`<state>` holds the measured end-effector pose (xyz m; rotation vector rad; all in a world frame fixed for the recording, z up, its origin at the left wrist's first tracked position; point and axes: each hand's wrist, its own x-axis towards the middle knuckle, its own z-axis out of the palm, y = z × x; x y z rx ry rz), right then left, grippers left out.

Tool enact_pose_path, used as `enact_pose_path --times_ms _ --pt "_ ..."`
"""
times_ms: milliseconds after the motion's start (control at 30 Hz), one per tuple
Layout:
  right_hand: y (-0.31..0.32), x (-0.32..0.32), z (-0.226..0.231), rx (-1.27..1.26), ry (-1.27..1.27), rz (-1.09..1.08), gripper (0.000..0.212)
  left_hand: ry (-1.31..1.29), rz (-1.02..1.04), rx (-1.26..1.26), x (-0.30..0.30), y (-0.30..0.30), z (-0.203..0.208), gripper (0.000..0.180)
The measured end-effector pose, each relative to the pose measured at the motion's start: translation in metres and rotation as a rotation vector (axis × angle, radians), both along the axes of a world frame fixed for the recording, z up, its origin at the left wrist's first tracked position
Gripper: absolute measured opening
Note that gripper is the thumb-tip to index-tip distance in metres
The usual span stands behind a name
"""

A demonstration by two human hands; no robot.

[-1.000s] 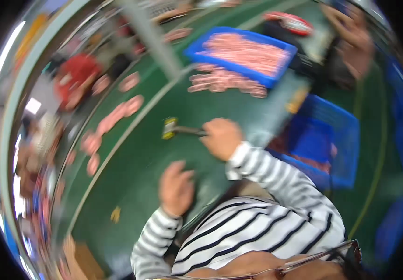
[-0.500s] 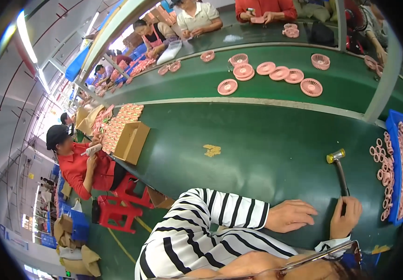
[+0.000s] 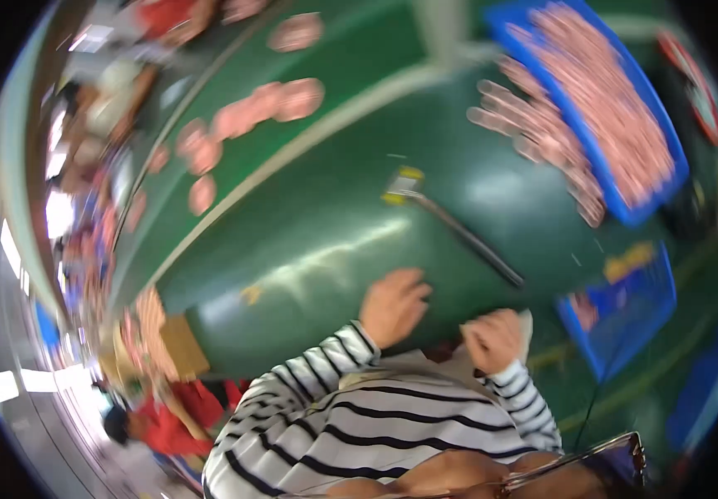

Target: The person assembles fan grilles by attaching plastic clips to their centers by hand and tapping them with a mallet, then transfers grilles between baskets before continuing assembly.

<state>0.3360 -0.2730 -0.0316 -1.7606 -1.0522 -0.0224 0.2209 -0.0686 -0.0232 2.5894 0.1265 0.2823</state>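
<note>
A hammer with yellow faces and a dark handle lies on the green work table, touched by neither hand. My left hand rests over the table to the near left of the handle, open, its fingers apart and nothing visible in them. Close to the table's near edge is my right hand, just below the handle's end. Its fingers look bent, but blur hides whether they hold anything. A pale strip of something unclear shows beside that hand.
A blue bin of pink parts stands at far right, with loose pink rings beside it. A smaller blue container sits at near right. Pink round parts lie on the belt beyond. A person in red works beside a cardboard box.
My head has turned to the right, and the picture is blurred. My right hand has let go of the hammer's handle and drawn back toward the table's near edge.
</note>
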Motion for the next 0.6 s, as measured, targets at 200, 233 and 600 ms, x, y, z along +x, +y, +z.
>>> enact_pose_path --times_ms 200,233,600 --pt "-0.143 -0.020 -0.088 -0.412 0.572 -0.162 0.011 0.080 0.011 0.234 0.005 -0.010 -0.018 0.032" --pt "-0.169 -0.018 -0.118 -0.486 0.653 -0.212 0.014 0.079 -0.009 0.282 0.002 -0.008 -0.020 0.030" --pt "-0.329 0.118 -0.367 -0.837 0.827 -0.993 0.026 0.211 -0.039 0.450 -0.002 -0.005 -0.015 0.032"
